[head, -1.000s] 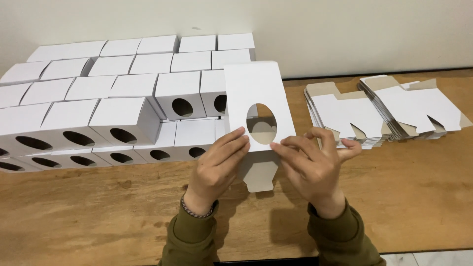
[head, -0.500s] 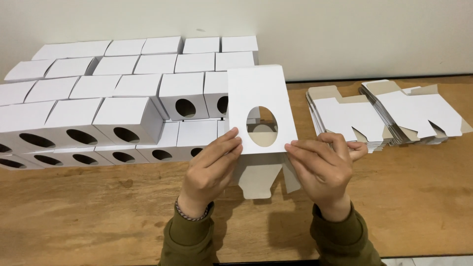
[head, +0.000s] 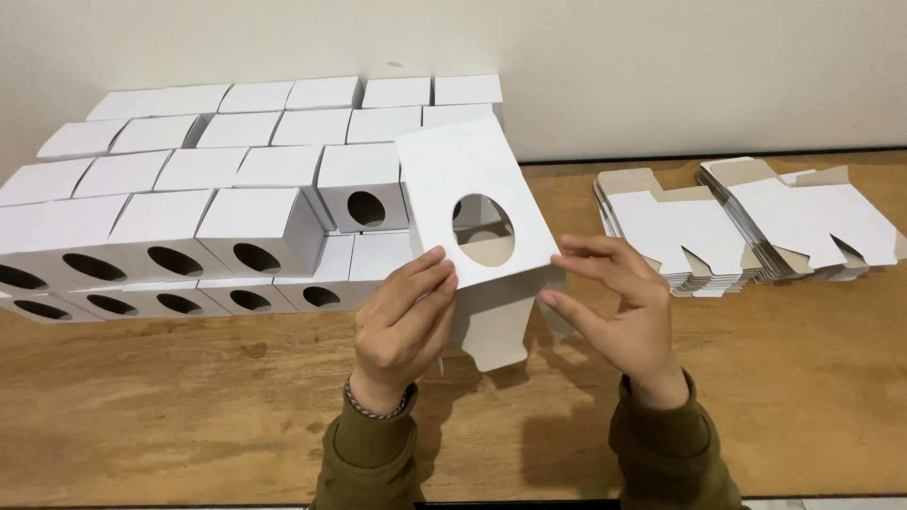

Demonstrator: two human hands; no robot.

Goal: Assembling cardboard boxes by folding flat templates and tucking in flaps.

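Note:
A white cardboard box point(head: 444, 179) with an oval window is held above the wooden table point(head: 803, 378), partly opened, its bottom flaps hanging down. My left hand point(head: 402, 326) grips its lower left edge, fingers on the front panel. My right hand point(head: 619, 302) pinches the lower right corner with thumb and fingers spread. Both sleeves are olive green, and a bracelet sits on my left wrist.
Several assembled white boxes with oval windows point(head: 255, 227) are stacked in rows at the left and back. Two piles of flat box blanks point(head: 680, 227) point(head: 803, 212) lie at the right. A pale wall point(head: 661, 66) runs behind the table.
The box has tilted and opened further, with its bottom flaps swinging down. My right hand has shifted right and its fingers have spread.

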